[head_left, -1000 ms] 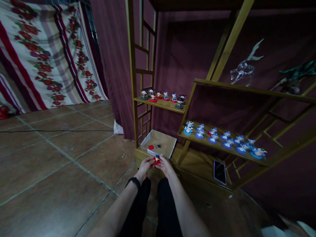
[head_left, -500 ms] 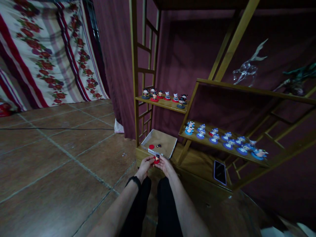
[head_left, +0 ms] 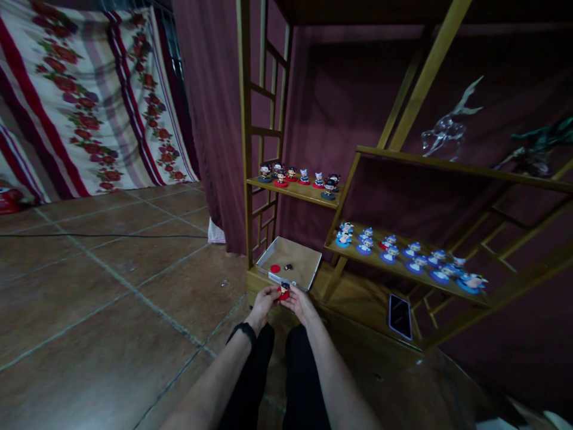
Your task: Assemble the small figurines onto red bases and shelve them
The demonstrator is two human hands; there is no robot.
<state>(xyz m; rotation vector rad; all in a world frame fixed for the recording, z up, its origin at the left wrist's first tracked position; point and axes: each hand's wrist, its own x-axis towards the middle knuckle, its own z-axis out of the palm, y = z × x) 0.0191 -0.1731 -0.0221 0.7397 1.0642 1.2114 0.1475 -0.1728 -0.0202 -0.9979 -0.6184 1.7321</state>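
Note:
A small red figurine with black hair (head_left: 284,291) is held between my two hands, in front of the shallow box. My left hand (head_left: 265,300) grips its left side with closed fingers. On its other side, my right hand (head_left: 299,301) is closed on it too. Just beyond my hands, the box (head_left: 301,258) lies on the lowest board of the shelf unit. Inside it are a red disc (head_left: 275,269) and a small dark piece (head_left: 288,267), too small to make out.
Several red and dark figurines (head_left: 292,174) stand on the upper left shelf. Several blue and purple figurines (head_left: 390,254) line the lower right shelf. A phone (head_left: 400,316) lies on the bottom board. Above stands a clear glass deer figure (head_left: 450,128). A thin cable (head_left: 111,235) crosses the tiled floor.
My hands still hold the red figurine at nearly the same place. The whole view has shifted slightly, with the shelves a little lower in the picture.

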